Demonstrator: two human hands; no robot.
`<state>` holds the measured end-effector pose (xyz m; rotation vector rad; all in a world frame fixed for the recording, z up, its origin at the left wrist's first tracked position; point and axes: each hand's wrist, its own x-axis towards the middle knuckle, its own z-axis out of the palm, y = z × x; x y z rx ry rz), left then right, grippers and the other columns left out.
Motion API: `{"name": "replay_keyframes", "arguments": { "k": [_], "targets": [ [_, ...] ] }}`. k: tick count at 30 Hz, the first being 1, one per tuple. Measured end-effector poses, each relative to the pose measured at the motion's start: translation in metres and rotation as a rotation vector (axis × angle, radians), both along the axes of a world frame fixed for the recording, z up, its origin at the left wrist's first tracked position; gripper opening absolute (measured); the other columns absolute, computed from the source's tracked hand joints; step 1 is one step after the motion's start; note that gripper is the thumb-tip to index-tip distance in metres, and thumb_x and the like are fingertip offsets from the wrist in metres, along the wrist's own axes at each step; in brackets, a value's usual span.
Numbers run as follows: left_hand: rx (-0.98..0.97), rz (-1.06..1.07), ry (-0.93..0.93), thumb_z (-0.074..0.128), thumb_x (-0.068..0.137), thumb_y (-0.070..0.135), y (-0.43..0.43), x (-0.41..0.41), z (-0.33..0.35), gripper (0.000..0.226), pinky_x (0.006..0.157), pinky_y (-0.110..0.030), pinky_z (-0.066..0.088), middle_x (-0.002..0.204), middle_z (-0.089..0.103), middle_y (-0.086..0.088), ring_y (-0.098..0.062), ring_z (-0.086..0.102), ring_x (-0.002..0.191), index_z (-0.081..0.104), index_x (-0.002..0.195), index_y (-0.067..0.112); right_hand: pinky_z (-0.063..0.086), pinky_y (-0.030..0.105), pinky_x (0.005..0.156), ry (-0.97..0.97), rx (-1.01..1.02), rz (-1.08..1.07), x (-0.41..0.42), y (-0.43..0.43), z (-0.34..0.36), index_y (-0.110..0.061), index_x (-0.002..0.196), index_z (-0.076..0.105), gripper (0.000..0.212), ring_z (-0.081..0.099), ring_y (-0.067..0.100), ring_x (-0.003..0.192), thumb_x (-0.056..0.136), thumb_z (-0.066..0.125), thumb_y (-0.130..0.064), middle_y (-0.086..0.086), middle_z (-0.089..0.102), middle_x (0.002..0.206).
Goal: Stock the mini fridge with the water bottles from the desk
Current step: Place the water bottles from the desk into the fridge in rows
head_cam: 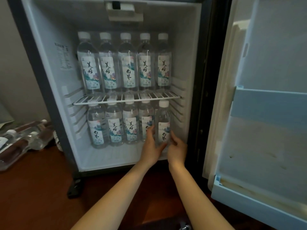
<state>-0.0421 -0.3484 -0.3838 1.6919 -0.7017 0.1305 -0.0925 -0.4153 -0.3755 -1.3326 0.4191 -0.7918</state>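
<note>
Mini fridge (49, 80) open, door (274, 55) swung wide to the right. Inside, a wire shelf (126, 102) across the middle.

At the right end of the lower compartment: the water bottle (163, 123), upright, long axis vertical, white cap (164, 103) pointing up and just below the front bar of the wire shelf, label facing out toward the camera. Set just beside the last bottle of the lower row (114, 127) and slightly in front of it. Base hidden behind the fingers, so impossible to tell whether resting on the fridge floor or a little above it.

Left hand (151, 146) against the bottle's left side, fingers reaching up along the label, thumb crossing under the lower front: a loose cupping hold. Right hand (177, 150) on the opposite side, fingers curled round the lower right of the bottle. Both forearms reaching in from the bottom of the view.

Four more bottles in that lower row, all standing, caps up, labels outward. On the wire shelf, an upper row (127, 67) of five, likewise upright and side by side.

Left of the fridge, on the brown wooden surface (41, 188): a shrink-wrapped pack (25, 138) with bottles lying on their sides.
</note>
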Motion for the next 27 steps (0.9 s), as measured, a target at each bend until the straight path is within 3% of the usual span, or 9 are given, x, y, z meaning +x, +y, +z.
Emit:
{"name": "replay_keyframes", "arguments": {
  "k": [4, 7, 10, 12, 15, 19, 21, 24, 27],
  "targets": [
    [0.084, 0.175, -0.109, 0.073, 0.079, 0.021, -0.004, 0.000, 0.000, 0.075, 0.100, -0.037, 0.043, 0.136, 0.044, -0.007, -0.018, 0.046, 0.123, 0.031, 0.140, 0.016, 0.034, 0.008, 0.087, 0.029, -0.037, 0.022, 0.003, -0.001, -0.002, -0.020, 0.131, 0.052, 0.048, 0.044, -0.004, 0.104, 0.093, 0.038, 0.006, -0.019, 0.049, 0.109],
    [0.120, 0.236, -0.147, 0.071, 0.081, 0.020, -0.005, 0.002, 0.002, 0.073, 0.099, -0.031, 0.042, 0.135, 0.044, -0.008, -0.018, 0.047, 0.121, 0.032, 0.142, 0.019, 0.039, 0.013, 0.087, 0.035, -0.112, 0.049, 0.005, -0.001, 0.001, -0.024, 0.130, 0.052, 0.051, 0.051, -0.006, 0.096, 0.092, 0.039, 0.007, -0.021, 0.054, 0.103],
    [0.144, 0.241, -0.169, 0.063, 0.084, 0.005, -0.004, 0.006, 0.007, 0.066, 0.085, -0.007, 0.040, 0.125, 0.055, -0.008, -0.013, 0.055, 0.104, 0.035, 0.141, 0.021, 0.049, 0.022, 0.086, 0.023, -0.176, 0.052, 0.011, -0.004, 0.002, -0.036, 0.113, 0.060, 0.043, 0.059, -0.002, 0.086, 0.094, 0.042, -0.001, -0.015, 0.065, 0.092],
    [0.156, 0.217, -0.159, 0.056, 0.085, -0.004, -0.001, 0.010, 0.008, 0.066, 0.076, 0.001, 0.037, 0.119, 0.061, -0.010, -0.010, 0.057, 0.095, 0.034, 0.142, 0.021, 0.052, 0.030, 0.087, 0.039, -0.195, 0.056, 0.016, -0.006, 0.002, -0.033, 0.116, 0.062, 0.034, 0.064, 0.008, 0.091, 0.097, 0.043, -0.011, -0.005, 0.069, 0.096],
    [0.222, 0.177, -0.145, 0.051, 0.086, -0.007, 0.002, 0.017, 0.009, 0.067, 0.081, -0.008, 0.039, 0.127, 0.059, -0.010, -0.018, 0.058, 0.110, 0.030, 0.144, 0.019, 0.052, 0.033, 0.087, 0.064, -0.207, 0.061, 0.022, -0.007, 0.002, -0.029, 0.121, 0.061, 0.030, 0.064, 0.013, 0.096, 0.099, 0.042, -0.024, -0.001, 0.069, 0.103],
    [0.289, 0.125, -0.125, 0.050, 0.086, -0.007, 0.002, 0.024, 0.013, 0.072, 0.093, -0.026, 0.047, 0.131, 0.056, -0.012, -0.022, 0.057, 0.115, 0.023, 0.146, 0.021, 0.050, 0.026, 0.077, 0.134, -0.148, 0.065, 0.034, -0.009, 0.009, -0.048, 0.095, 0.059, 0.021, 0.063, 0.014, 0.089, 0.098, 0.043, -0.034, -0.006, 0.066, 0.091],
    [0.318, 0.116, -0.144, 0.049, 0.085, -0.008, 0.001, 0.029, 0.015, 0.073, 0.089, -0.022, 0.045, 0.131, 0.056, -0.012, -0.024, 0.057, 0.113, 0.022, 0.147, 0.020, 0.050, 0.029, 0.083, 0.144, -0.108, 0.070, 0.039, -0.011, 0.011, -0.047, 0.097, 0.060, 0.020, 0.063, 0.016, 0.092, 0.097, 0.044, -0.035, -0.003, 0.066, 0.094],
    [0.366, 0.124, -0.155, 0.047, 0.083, -0.008, -0.003, 0.035, 0.016, 0.075, 0.073, -0.008, 0.034, 0.128, 0.058, -0.013, -0.026, 0.058, 0.110, 0.019, 0.147, 0.021, 0.049, 0.034, 0.093, 0.145, -0.099, 0.077, 0.044, -0.012, 0.011, -0.027, 0.122, 0.061, 0.031, 0.061, 0.020, 0.103, 0.097, 0.045, -0.034, 0.004, 0.066, 0.112],
    [0.343, 0.119, -0.126, 0.046, 0.083, -0.010, -0.004, 0.035, 0.015, 0.075, 0.072, -0.005, 0.030, 0.127, 0.058, -0.016, -0.027, 0.056, 0.111, 0.020, 0.147, 0.021, 0.048, 0.029, 0.090, 0.123, -0.102, 0.042, 0.048, -0.011, 0.010, -0.031, 0.124, 0.058, 0.030, 0.060, 0.018, 0.103, 0.098, 0.044, -0.025, 0.005, 0.064, 0.118]
  ]
}}
